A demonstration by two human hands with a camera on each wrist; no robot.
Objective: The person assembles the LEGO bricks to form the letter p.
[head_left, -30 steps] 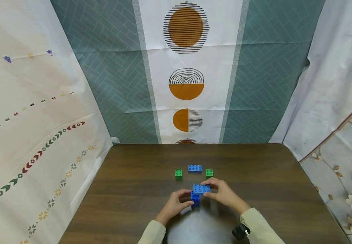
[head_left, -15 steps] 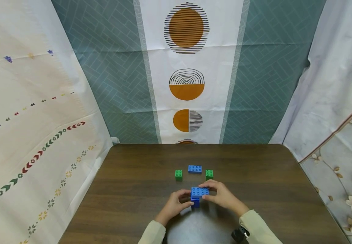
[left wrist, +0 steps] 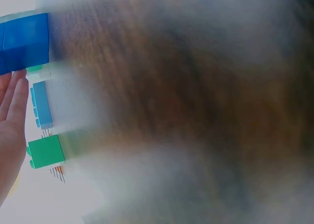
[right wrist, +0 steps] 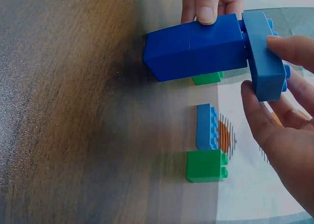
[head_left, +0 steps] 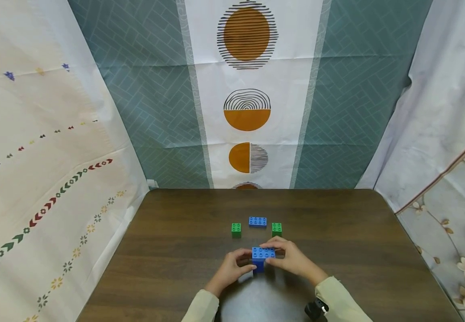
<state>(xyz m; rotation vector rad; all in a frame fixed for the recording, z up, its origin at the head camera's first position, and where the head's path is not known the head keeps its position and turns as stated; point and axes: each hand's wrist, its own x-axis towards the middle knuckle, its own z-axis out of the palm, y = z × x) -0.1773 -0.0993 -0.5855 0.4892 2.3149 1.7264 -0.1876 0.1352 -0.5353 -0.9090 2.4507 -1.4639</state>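
Note:
Two dark blue building blocks (right wrist: 196, 48) are stacked upright on the table, and my left hand (head_left: 230, 269) holds the stack between thumb and fingers from the left side. A long light blue building block (right wrist: 265, 57) lies across the stack's top, overhanging to the right. My right hand (head_left: 294, 260) pinches this long block at its front and back faces. In the right wrist view some dark blue studs still show in a thin gap under it. The left wrist view catches only part of the stack (left wrist: 27, 42).
Behind the hands on the brown wooden table (head_left: 176, 250) stand a green block (head_left: 236, 230) on the left, another green block (head_left: 276, 229) on the right, and a second long light blue block (head_left: 257, 222) between and slightly behind them. A patterned cloth (head_left: 168, 112) hangs beyond the table.
My right hand has brought the long light blue block left and down onto the dark blue stack. My left hand has stayed on the stack.

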